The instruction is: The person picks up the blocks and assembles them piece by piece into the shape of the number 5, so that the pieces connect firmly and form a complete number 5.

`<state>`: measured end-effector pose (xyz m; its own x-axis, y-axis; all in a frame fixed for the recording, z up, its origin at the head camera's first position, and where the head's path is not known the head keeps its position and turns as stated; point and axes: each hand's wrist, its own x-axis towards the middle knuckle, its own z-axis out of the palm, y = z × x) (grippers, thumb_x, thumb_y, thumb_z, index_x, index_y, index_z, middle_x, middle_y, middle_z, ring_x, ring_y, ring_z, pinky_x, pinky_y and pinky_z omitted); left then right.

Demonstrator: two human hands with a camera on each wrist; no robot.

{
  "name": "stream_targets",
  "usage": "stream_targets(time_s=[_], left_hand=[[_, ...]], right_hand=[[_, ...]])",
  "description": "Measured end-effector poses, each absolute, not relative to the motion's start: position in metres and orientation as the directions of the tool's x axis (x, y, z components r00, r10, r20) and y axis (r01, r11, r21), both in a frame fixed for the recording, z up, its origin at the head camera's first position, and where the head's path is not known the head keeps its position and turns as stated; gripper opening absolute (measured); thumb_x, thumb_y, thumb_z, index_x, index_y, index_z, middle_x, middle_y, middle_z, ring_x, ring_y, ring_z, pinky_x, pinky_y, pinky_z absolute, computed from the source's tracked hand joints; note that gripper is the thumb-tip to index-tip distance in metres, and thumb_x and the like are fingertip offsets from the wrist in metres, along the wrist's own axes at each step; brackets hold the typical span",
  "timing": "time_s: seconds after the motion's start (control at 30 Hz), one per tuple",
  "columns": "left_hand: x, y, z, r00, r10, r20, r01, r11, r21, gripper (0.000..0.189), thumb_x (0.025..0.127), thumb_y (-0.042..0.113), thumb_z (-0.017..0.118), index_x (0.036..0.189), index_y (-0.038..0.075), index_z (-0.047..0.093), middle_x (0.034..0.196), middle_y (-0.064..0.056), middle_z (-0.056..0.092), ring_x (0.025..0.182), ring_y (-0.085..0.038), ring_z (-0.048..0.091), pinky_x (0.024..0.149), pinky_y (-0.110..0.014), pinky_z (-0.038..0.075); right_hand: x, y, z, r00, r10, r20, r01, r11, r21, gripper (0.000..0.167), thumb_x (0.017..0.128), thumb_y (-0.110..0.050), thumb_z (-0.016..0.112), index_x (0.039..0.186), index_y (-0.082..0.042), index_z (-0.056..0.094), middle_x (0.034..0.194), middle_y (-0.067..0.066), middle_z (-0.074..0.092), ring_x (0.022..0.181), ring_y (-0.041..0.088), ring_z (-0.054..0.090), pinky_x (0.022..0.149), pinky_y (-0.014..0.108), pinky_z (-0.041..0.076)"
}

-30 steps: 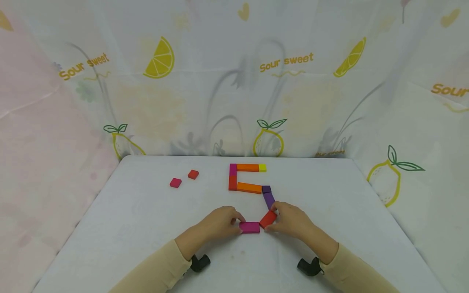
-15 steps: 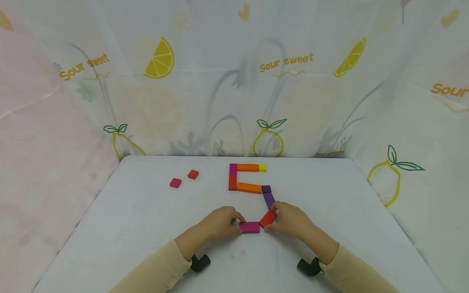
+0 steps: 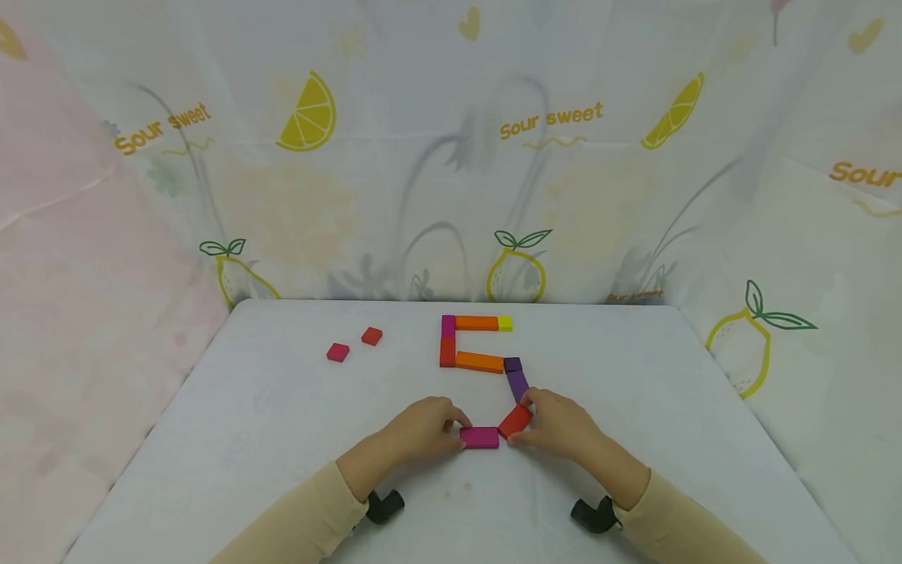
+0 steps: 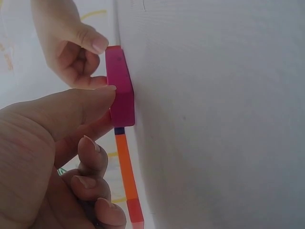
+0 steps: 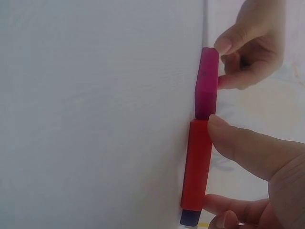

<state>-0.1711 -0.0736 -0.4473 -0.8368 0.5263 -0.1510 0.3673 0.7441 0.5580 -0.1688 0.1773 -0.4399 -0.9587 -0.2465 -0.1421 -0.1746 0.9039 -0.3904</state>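
My left hand (image 3: 430, 427) pinches the left end of a magenta block (image 3: 480, 438) between thumb and forefinger, its other fingers curled, as the left wrist view shows. My right hand (image 3: 564, 423) holds a red block (image 3: 515, 421) by its two ends, thumb at the near end and forefinger at the far one. The red block slants up and to the right from the magenta block's right end; in the right wrist view the two meet end to end. A purple block (image 3: 517, 385) runs from the red block's far end up to a small dark purple block (image 3: 512, 364).
An orange block (image 3: 479, 361) continues the line leftward to a red upright piece (image 3: 447, 352), a magenta piece (image 3: 448, 326), another orange block (image 3: 476, 323) and a yellow cube (image 3: 504, 323). Two loose cubes, pink-red (image 3: 338, 352) and red (image 3: 372, 336), lie at the left on the white table (image 3: 268, 431).
The magenta and red blocks have shifted very slightly left with both hands still on them. The other blocks have stayed in place.
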Motion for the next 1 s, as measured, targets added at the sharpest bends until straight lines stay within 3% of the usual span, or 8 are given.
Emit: stream_targets(time_s=[1.0], left_hand=[[-0.1713,-0.0734,-0.447,-0.832,0.536,-0.141,0.379,0.736,0.561,0.026,0.088,0.025,0.077,0.114,0.02,0.076,0.078,0.008,0.054,0.078,-0.01,0.052,0.069,-0.025,0.046]], right_hand=[[-0.1678,0.1764,-0.4395,-0.959,-0.244,-0.145,-0.173,0.908,-0.381,0.058,0.072,-0.041,0.089,0.113,-0.01,0.064,0.103,0.002,0.068,0.085,0.016,0.06,0.08,0.039,0.056]])
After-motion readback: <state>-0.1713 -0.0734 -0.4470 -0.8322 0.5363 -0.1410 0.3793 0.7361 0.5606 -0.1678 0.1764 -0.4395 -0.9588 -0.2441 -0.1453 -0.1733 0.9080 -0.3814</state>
